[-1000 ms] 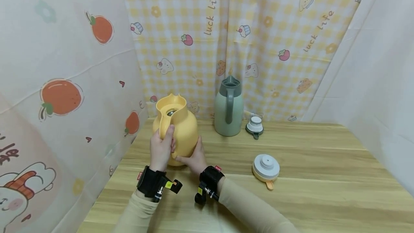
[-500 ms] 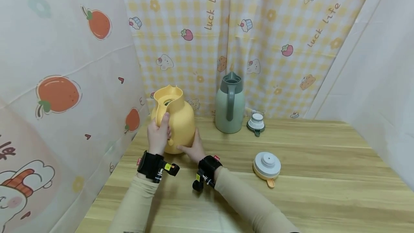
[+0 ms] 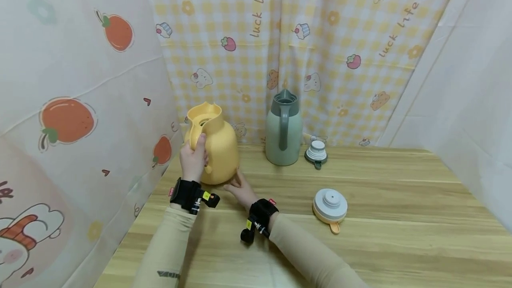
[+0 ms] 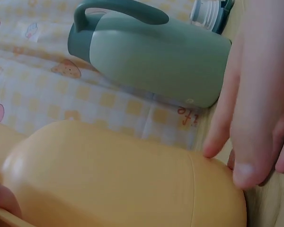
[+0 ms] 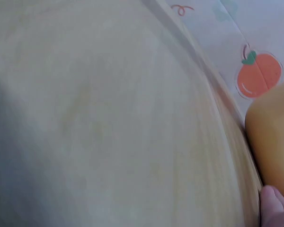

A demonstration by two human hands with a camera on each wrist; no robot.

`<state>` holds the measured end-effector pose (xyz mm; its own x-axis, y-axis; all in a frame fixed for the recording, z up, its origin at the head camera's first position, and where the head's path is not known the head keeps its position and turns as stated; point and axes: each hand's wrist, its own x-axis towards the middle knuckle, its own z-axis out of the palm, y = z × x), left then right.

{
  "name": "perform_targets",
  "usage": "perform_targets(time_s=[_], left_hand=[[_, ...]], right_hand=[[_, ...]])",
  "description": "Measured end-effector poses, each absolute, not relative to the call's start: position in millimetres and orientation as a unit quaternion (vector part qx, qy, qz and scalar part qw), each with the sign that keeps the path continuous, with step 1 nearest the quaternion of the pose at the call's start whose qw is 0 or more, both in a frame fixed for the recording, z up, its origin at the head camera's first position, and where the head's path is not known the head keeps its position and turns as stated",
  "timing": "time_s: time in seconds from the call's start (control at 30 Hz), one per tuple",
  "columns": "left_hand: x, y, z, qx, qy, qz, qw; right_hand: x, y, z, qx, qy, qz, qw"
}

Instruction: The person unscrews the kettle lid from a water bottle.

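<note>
A yellow thermos jug point(image 3: 222, 154) without its lid stands upright at the left back of the wooden table. My left hand point(image 3: 193, 161) grips its handle, thumb on top. Low at the jug's right side is my right hand point(image 3: 242, 191); in the left wrist view its fingers point(image 4: 246, 175) are fairly straight, with fingertips at the edge of the jug's base. The right wrist view catches only part of the jug point(image 5: 274, 137) and a bit of the right fingers. Whether the base rests fully on the table is hard to tell.
A green thermos jug point(image 3: 283, 139) with a grey handle stands at the back middle. Beside it lies a white and dark green stopper lid point(image 3: 317, 152). A white and yellow lid point(image 3: 330, 205) lies nearer on the right. Patterned curtains point(image 3: 312, 57) enclose the table's back and sides.
The yellow jug has moved away from me and slightly left, in my left hand. My right hand's hold at its lower side has loosened, and its fingers have slid down to the base.
</note>
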<state>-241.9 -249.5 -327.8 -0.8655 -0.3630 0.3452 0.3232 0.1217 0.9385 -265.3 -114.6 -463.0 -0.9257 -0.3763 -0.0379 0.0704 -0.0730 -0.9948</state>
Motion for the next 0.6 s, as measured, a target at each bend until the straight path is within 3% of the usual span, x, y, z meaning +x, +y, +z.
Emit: perform_targets(time_s=[0.23, 0.6], left_hand=[[-253.2, -255.5, -329.6, 0.02, -0.697, -0.667, 0.262], [-266.4, -261.0, -330.1, 0.027, -0.699, -0.664, 0.264]], right_hand=[[-264.1, -108.6, -470.3, -0.119, 0.649, -0.729, 0.182], [-260.1, -106.4, -474.1, -0.149, 0.664, -0.713, 0.169]])
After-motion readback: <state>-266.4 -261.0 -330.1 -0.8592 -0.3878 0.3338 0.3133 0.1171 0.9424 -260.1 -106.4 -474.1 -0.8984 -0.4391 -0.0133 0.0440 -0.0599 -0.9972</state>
